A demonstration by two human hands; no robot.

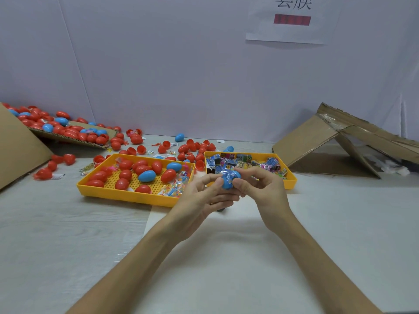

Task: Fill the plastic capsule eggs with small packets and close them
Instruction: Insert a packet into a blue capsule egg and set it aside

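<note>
Two hands meet | our left hand point(201, 196) and right hand point(260, 189) pinch a smooth blue egg point(229, 180), crinkly packet point(226, 172) on top | gridded yellow tray point(127, 193) beside.

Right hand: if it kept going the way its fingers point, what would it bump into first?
The right hand points leftwards, pinching the blue egg; beyond it, it would probably meet the left hand, which holds that egg too.
</note>
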